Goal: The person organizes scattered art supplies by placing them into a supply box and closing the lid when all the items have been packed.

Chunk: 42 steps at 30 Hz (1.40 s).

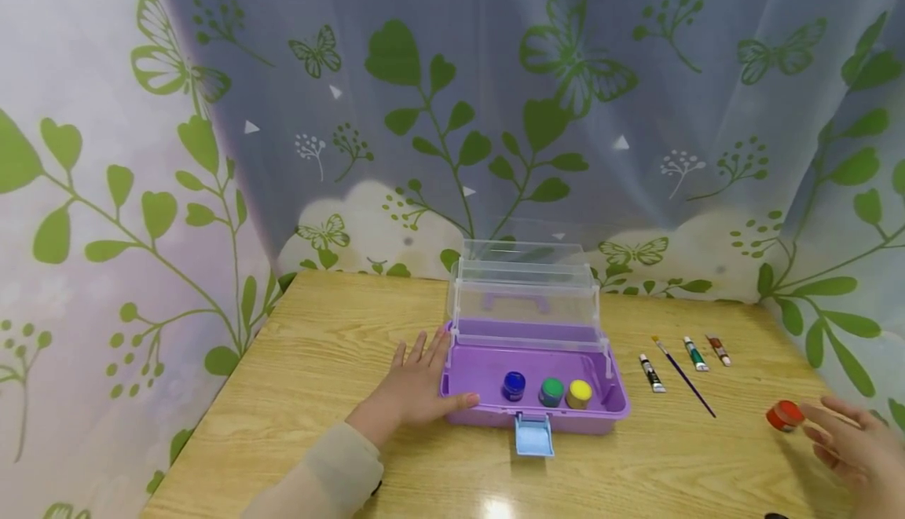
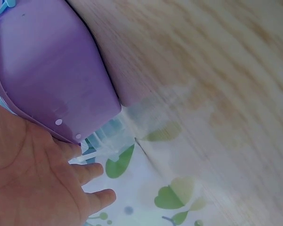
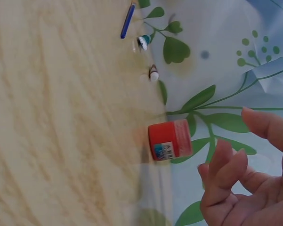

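A purple box (image 1: 481, 366) stands with its clear lid and trays (image 1: 526, 299) raised at the back. Inside sit a blue paint jar (image 1: 514, 385), a green paint jar (image 1: 551, 392) and a yellow paint jar (image 1: 579, 395). My left hand (image 1: 413, 389) rests at the box's left end, fingers extended and thumb along the front rim. On the table at far right is a red paint jar (image 1: 783, 416), upright. Beside it is my right hand (image 1: 851, 448); the right wrist view shows a gap between the loosely bent fingers and the jar (image 3: 167, 141).
Between the box and the red jar lie a paintbrush (image 1: 684, 378), a black-labelled paint tube (image 1: 652, 374), a green paint tube (image 1: 696, 354) and a brown paint tube (image 1: 718, 350). A blue latch (image 1: 533, 435) hangs open at the box front. Patterned curtain (image 1: 452, 111) borders the wooden table (image 1: 318, 346).
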Available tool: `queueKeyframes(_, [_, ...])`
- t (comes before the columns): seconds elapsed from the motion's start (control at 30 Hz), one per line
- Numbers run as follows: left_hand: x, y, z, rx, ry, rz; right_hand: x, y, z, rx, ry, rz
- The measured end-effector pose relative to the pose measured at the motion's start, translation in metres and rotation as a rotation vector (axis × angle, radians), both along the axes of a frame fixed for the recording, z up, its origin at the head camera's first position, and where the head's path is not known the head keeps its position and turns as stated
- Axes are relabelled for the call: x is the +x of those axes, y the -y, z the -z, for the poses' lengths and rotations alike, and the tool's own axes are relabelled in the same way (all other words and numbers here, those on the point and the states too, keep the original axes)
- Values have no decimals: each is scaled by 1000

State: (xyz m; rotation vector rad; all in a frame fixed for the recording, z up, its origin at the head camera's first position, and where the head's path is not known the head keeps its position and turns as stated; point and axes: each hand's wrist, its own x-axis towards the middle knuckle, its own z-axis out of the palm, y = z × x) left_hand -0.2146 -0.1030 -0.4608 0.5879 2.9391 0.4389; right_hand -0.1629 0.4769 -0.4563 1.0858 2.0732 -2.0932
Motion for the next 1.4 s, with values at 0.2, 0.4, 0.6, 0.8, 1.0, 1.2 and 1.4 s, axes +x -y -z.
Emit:
queueKeyframes(0.2, [-1, 0, 0, -1, -3, -1, -3, -4, 9, -6, 29, -80])
queueKeyframes(0.4, [0, 0, 0, 3, 0, -1, -7, -5, 13, 73, 59, -227])
queueKeyframes(0.6, [0, 0, 0, 2, 4, -5, -9, -6, 15, 102, 74, -296])
queueKeyframes(0.8, [-1, 0, 0, -1, 9, -2, -11, -6, 18, 88, 63, -273])
queueKeyframes(1.0, [0, -1, 0, 0, 26, -9, -12, -4, 16, 41, 65, -247])
queueKeyframes(1.2, [0, -1, 0, 0, 28, -10, -14, -4, 18, 45, 59, -256])
queueKeyframes(1.4, [1, 0, 0, 0, 25, -11, -17, -4, 20, 98, 71, -264])
